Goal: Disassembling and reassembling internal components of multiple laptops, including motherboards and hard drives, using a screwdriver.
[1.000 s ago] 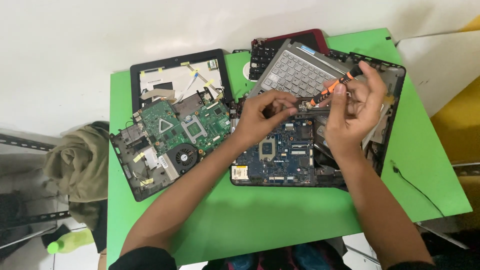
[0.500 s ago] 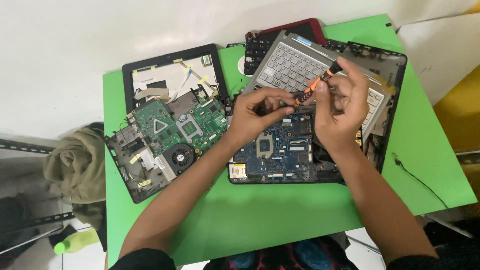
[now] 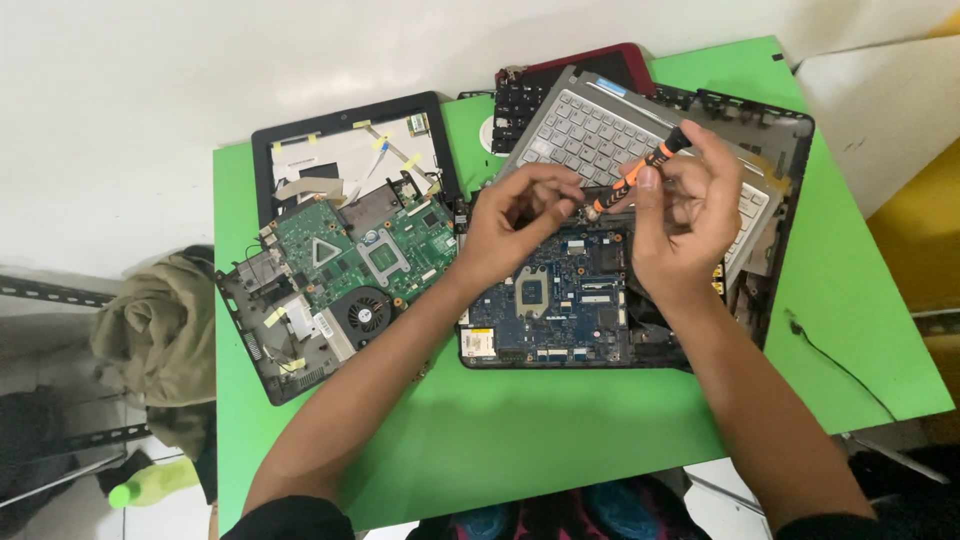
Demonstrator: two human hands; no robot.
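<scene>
Right hand [image 3: 690, 215] has its fingers pinched shut around an orange-and-black screwdriver [image 3: 636, 178], held just above the blue motherboard [image 3: 560, 295] in the open laptop base. Its long axis runs diagonally: handle up-right over the grey keyboard [image 3: 600, 135], tip down-left at the left hand [image 3: 520, 220], whose curled fingertips seem to pinch something tiny at the tip, can't tell what. Biggest risk, I'd say: the tip slips and gouges the board, or a loose screw drops into it.
</scene>
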